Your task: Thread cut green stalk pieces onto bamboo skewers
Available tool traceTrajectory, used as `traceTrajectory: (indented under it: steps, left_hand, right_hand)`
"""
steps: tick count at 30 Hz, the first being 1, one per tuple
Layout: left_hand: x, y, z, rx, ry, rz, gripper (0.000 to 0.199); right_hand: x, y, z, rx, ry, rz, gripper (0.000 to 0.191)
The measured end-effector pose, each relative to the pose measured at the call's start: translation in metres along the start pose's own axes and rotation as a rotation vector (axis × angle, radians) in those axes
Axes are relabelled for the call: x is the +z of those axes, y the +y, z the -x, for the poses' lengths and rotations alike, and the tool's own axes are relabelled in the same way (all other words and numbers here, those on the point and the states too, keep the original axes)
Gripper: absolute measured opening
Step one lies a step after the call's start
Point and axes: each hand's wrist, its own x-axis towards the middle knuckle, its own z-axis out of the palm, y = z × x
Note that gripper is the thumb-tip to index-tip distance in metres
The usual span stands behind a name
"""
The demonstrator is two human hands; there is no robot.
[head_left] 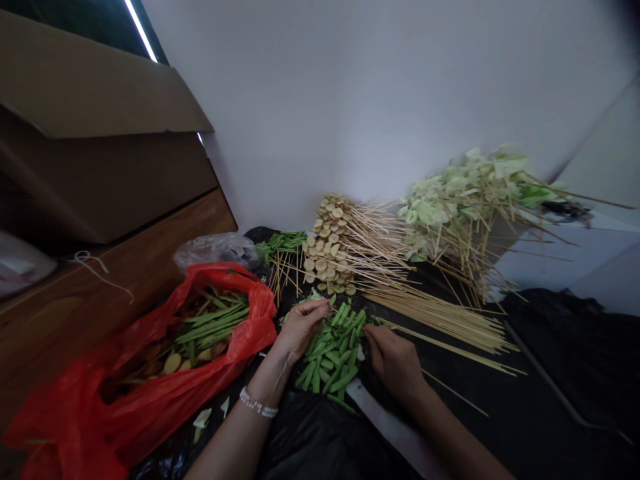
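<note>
My left hand [304, 325], with a beaded bracelet at the wrist, is closed in a pinch on a small piece of green bean [333, 302]. It is above the left edge of a pile of cut green beans [330, 360]. To the right of the pile, my right hand [395, 357] is closed around a thin wooden skewer [455, 391], whose far end sticks out behind the hand to the lower right. My fingers cover the skewer's front part. The two hands are apart.
A red plastic bag [200, 387] with beans and potato slices lies left. Behind the pile are skewered potato slices [327, 247], skewered beans [285, 243] and loose skewers [450, 323]. Skewered cabbage [465, 187] leans at the wall. A pale flat strip [385, 423] lies in front; a cardboard box [115, 160] stands left.
</note>
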Motion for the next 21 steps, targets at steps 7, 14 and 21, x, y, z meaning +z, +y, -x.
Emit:
traceTrajectory:
  steps: [7,14,21]
  left_hand:
    - [-0.0016,-0.0005,-0.0005,-0.031,-0.009,0.045,0.034]
    - [-0.0008,0.0005,0.0,-0.047,0.017,0.093,0.036]
    - [0.0024,0.0011,0.0016,-0.046,0.022,0.102,0.034]
  right_hand:
    - [0.0011,-0.0009,0.0013,0.008,0.004,-0.019,0.024]
    - [0.0014,-0.002,0.0016,-0.007,0.012,-0.031,0.025]
    - [0.0028,-0.0009,0.0023,-0.012,0.013,-0.042,0.024]
